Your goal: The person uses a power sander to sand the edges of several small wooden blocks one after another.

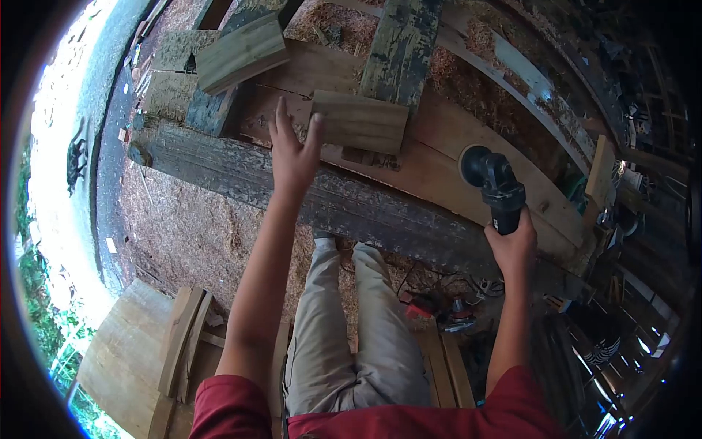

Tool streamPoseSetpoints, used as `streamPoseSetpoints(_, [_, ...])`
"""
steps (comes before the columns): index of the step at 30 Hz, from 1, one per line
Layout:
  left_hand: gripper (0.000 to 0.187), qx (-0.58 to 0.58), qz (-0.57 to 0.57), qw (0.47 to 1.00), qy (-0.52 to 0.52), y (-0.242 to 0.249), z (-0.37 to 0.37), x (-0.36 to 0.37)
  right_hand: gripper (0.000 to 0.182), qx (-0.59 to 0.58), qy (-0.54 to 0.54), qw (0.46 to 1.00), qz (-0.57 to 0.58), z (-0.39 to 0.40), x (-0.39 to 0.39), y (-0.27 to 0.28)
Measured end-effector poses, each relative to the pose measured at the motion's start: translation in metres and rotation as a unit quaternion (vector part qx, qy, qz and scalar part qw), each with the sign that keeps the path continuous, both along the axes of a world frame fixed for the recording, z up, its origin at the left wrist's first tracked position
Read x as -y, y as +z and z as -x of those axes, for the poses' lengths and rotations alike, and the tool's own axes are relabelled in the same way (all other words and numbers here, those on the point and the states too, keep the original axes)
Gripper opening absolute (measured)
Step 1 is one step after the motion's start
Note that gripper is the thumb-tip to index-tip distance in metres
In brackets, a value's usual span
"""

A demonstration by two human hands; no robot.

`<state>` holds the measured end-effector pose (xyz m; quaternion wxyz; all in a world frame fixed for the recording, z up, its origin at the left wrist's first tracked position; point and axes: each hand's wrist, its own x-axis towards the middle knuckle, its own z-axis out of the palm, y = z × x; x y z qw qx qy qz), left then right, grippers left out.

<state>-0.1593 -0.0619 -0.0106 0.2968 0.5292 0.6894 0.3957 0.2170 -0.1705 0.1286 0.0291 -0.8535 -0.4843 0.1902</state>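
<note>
My right hand (514, 241) is wrapped around the black body of an angle grinder (503, 192). Its round sanding disc (474, 165) points up and left, over the planks of the bench. Fingers spread, my left hand (295, 155) is open, with the thumb right at the left end of a short wooden block (362, 123). That block lies across the bench at the foot of a weathered beam (401, 51). Another short wooden block (243, 53) rests farther back on the left, on top of other timber.
A long rough beam (351, 192) forms the bench's near edge, in front of my legs. Shavings cover the ground (186, 208). Red power tools (418, 305) and cables lie beside my feet at right. Plywood (121, 351) and boards (179, 333) are stacked at lower left.
</note>
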Motion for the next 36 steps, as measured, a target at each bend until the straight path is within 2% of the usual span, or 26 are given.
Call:
streamPoseSetpoints(1, [0.068,0.093,0.059,0.994,-0.004,-0.005,0.002,-0.006,0.051,-0.006,-0.005,1.000,0.005,0.003,0.001,0.000])
streamPoseSetpoints(4, [0.063,0.086,0.152,0.983,-0.061,-0.006,-0.003,-0.013,0.053,-0.045,0.005,0.999,-0.027,0.001,0.011,-0.014])
streamPoseSetpoints(5, [0.062,0.071,0.167,0.983,-0.040,-0.005,-0.014,-0.005,0.053,-0.048,0.008,0.998,-0.032,0.001,0.012,-0.016])
streamPoseSetpoints(8, [0.066,0.087,0.132,0.987,-0.040,-0.018,-0.046,0.033,0.053,-0.062,0.018,0.996,-0.061,0.011,0.008,-0.009])
streamPoseSetpoints(9, [0.071,0.077,0.159,0.982,-0.071,-0.012,-0.051,0.041,0.053,-0.069,0.019,0.996,-0.061,0.014,0.005,-0.005])
streamPoseSetpoints(12, [0.077,0.254,0.115,0.960,-0.023,-0.012,-0.068,0.042,0.053,-0.076,0.040,0.994,-0.064,0.023,-0.005,0.001])
streamPoseSetpoints(15, [0.082,0.246,0.124,0.961,-0.020,-0.026,-0.071,0.034,0.053,-0.054,0.088,0.992,-0.073,0.035,-0.015,0.001])
streamPoseSetpoints(18, [0.085,0.224,0.056,0.973,0.007,-0.018,-0.083,0.042,0.052,-0.052,0.142,0.985,-0.088,0.045,-0.022,-0.008])
streamPoseSetpoints(21, [0.095,0.061,-0.078,0.995,-0.019,-0.013,-0.077,0.044,0.050,-0.055,0.164,0.981,-0.087,0.058,-0.028,-0.011])
streamPoseSetpoints(24, [0.107,-0.062,-0.098,0.985,-0.131,0.001,-0.055,0.045,0.048,-0.046,0.176,0.980,-0.083,0.067,-0.033,-0.008])
streamPoseSetpoints(27, [0.117,-0.118,-0.078,0.973,-0.183,-0.005,-0.031,0.039,0.047,-0.041,0.183,0.979,-0.078,0.069,-0.032,-0.011])
streamPoseSetpoints(30, [0.121,-0.092,-0.079,0.974,-0.193,-0.006,-0.019,0.034,0.048,-0.038,0.188,0.978,-0.082,0.069,-0.033,-0.013])
streamPoseSetpoints(36, [0.133,-0.030,-0.084,0.986,-0.141,-0.008,-0.025,0.038,0.048,-0.010,0.163,0.985,-0.049,0.072,-0.051,-0.010])
